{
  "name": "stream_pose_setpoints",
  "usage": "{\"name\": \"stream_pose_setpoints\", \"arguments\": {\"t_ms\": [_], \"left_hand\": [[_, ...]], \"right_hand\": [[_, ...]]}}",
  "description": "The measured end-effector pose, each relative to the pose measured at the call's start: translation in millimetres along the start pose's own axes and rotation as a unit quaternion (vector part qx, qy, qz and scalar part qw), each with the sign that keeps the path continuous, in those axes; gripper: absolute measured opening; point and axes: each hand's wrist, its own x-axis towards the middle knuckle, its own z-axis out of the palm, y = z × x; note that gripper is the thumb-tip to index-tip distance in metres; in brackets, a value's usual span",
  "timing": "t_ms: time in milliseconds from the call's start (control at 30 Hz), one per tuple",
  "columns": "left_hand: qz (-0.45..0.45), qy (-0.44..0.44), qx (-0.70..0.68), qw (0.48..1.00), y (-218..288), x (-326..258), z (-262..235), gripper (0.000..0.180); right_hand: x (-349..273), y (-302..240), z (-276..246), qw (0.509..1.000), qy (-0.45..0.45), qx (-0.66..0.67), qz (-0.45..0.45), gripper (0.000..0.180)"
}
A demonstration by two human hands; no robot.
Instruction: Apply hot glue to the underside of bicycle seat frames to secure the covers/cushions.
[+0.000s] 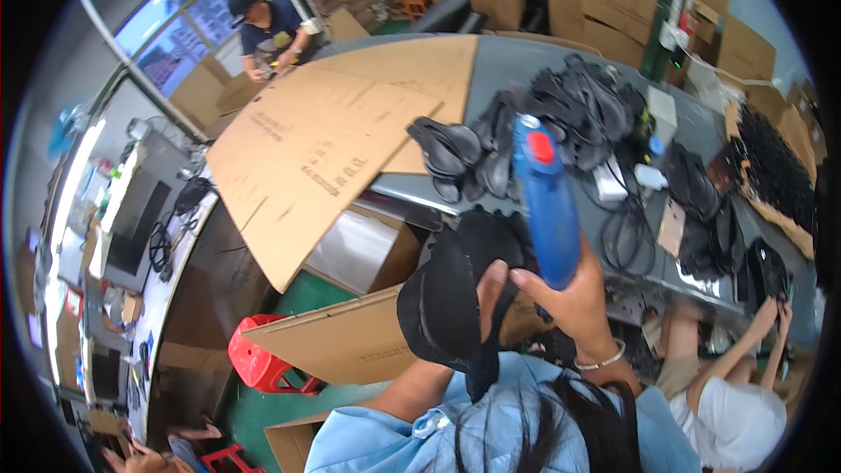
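My left hand (pixel 491 291) grips a black, curved, padded-looking piece (pixel 438 302) in front of my chest. Only the thumb side of that hand shows; the piece covers the other fingers. A dark strap-like part hangs from its lower end. Wrapped round a blue handheld tool (pixel 550 201) with a red button is my right hand (pixel 574 302), a bangle on its wrist. The tool stands upright close to the piece's right side, and its exact kind is unclear. Beyond it, a pile of similar black pieces (pixel 583 105) lies on the grey table (pixel 495 57).
Flat cardboard sheets (pixel 324 131) overhang the table's left part. Below are an open carton (pixel 359 250) and a red stool (pixel 263 359). Cables (pixel 626 241) and a white box (pixel 661 114) lie to the right. One person (pixel 272 31) works far left; another (pixel 727 412) sits close on my right.
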Motion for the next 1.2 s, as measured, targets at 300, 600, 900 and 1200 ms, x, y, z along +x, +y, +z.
{"name": "stream_pose_setpoints", "arguments": {"t_ms": [300,600,900,1200], "left_hand": [[-0.387,-0.171,-0.608,0.672,-32.5,-30.3,-8.2,0.055],[-0.374,0.032,-0.552,0.745,2.2,-18.6,-20.5,0.042],[-0.411,0.040,-0.537,0.735,9.2,-18.9,-22.5,0.035],[-0.363,0.157,-0.590,0.703,7.8,-3.0,-30.8,0.036]], "right_hand": [[-0.5,1.9,-30.4,0.990,0.058,0.105,0.075,0.039],[6.2,-0.9,-28.0,0.999,0.027,-0.003,0.043,0.038],[3.0,7.9,-20.3,0.997,0.072,0.019,0.018,0.039],[-0.5,8.2,-26.1,0.998,0.001,0.015,0.061,0.048]]}}
